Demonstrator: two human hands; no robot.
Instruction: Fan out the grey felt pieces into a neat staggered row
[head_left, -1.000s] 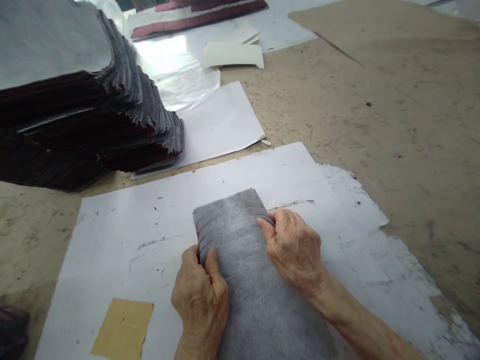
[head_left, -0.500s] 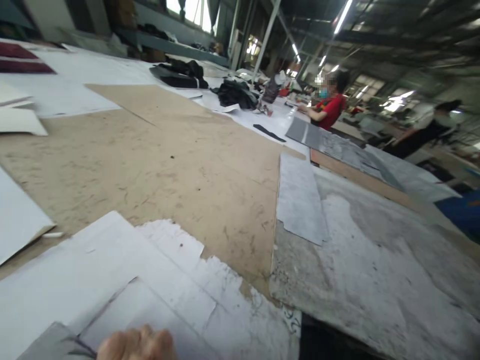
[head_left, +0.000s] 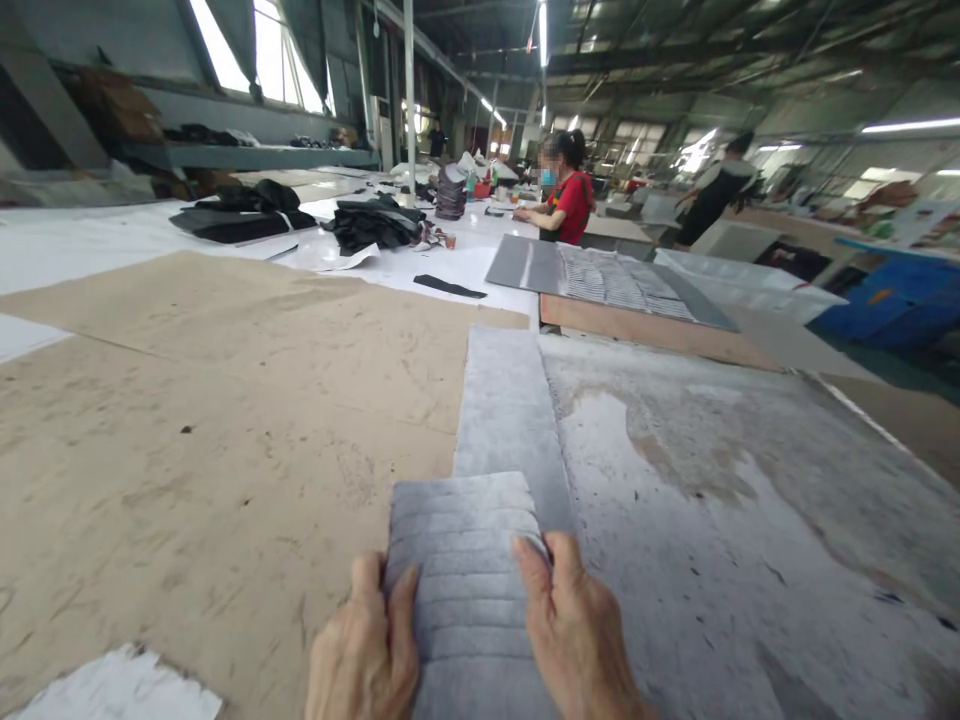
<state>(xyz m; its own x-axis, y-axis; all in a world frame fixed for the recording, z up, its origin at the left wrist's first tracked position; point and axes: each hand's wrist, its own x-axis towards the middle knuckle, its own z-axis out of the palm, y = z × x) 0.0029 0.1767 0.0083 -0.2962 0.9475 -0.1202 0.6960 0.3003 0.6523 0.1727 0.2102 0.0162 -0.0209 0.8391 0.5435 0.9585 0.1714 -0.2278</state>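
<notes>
While the left hand [head_left: 364, 650] and right hand [head_left: 585, 635] pinch opposite edges, apparently for even support, one creased grey panel [head_left: 469, 590] is before a paler strip [head_left: 504, 400] on the table [head_left: 300, 400].

Black cloth heap [head_left: 375, 225] on white sheeting [head_left: 480, 262]; narrow dark strip [head_left: 450, 288] lying apart, nearer. Beyond — masked person in red [head_left: 576, 205], forearms at table. Far right — blue object [head_left: 892, 300], form unclear. Cardboard box [head_left: 124, 105] upper left.

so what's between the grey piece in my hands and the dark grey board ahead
A pale grey strip lies flat there, partly behind the held piece, in the head view.
</notes>
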